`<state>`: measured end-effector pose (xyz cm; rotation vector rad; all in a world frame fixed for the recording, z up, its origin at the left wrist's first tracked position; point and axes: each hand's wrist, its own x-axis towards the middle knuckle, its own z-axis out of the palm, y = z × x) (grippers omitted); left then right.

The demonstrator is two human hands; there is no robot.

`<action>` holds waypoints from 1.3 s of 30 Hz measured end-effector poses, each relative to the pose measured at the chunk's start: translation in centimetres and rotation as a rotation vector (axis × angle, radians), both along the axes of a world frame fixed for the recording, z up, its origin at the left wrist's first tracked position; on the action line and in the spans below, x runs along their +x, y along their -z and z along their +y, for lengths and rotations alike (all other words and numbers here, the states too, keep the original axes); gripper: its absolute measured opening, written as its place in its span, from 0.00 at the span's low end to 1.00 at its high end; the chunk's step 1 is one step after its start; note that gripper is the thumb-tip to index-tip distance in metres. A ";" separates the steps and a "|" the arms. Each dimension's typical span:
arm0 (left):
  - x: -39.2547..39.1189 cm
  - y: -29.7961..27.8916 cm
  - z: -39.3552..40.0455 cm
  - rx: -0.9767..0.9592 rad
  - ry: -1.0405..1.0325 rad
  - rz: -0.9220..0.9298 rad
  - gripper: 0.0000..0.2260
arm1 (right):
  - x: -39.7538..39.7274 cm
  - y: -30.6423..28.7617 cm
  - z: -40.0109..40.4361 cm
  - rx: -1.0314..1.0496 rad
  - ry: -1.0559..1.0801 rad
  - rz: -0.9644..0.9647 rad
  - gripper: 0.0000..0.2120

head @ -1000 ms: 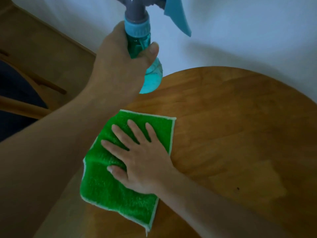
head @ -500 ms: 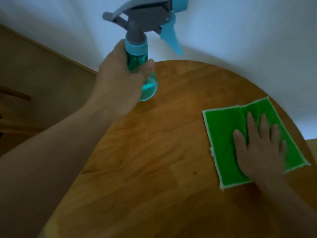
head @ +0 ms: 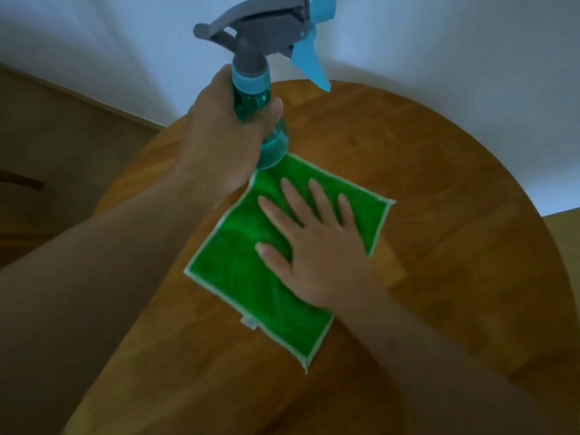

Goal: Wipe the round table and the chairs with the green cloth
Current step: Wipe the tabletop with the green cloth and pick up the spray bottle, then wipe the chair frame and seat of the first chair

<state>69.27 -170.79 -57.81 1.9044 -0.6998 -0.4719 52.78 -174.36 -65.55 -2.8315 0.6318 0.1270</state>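
At the far left a strip of brownish floor [head: 62,146] runs under a pale wall [head: 439,58], the two meeting along a slanted baseboard line, and a dark wooden bar [head: 22,180], too little of it showing to tell what it belongs to, juts in from the left edge. The whole scene is dim, with soft shadow on the wall behind the bottle. The left hand [head: 219,142] reaches in from the lower left, its fingers and thumb wrapped around the neck of a teal spray bottle [head: 270,142] with a grey head and a light blue trigger; the bottle is upright and held above the far left edge of the round table [head: 439,183], its nozzle pointing right. The table is warm brown wood with visible grain and plank seams, its curved far edge set against the wall. The green cloth [head: 238,265], a square with a pale stitched border and a small tag on its near left side, lies flat on the table's middle, turned so that one corner points to the near edge and another sits just beside the bottle's base. The right hand [head: 317,249] lies palm down on the cloth's right half, fingers spread wide and pointing away, its forearm coming from the lower right. At the far right, past the table's edge, another patch of floor shows below the wall.
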 end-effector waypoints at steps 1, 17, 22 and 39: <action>-0.1 0.2 -0.3 -0.007 -0.007 0.015 0.10 | -0.9 0.0 -2.3 -0.042 0.106 0.046 0.30; -4.0 0.6 3.2 0.288 -0.075 0.038 0.33 | -15.8 -0.3 13.3 0.024 -0.016 0.332 0.47; -6.4 -1.5 11.8 0.345 -0.019 0.287 0.23 | -8.4 -5.5 11.8 0.545 0.133 0.180 0.23; 1.5 -13.4 38.5 0.313 -0.110 0.341 0.10 | 7.5 -18.1 23.4 1.463 -0.018 0.378 0.18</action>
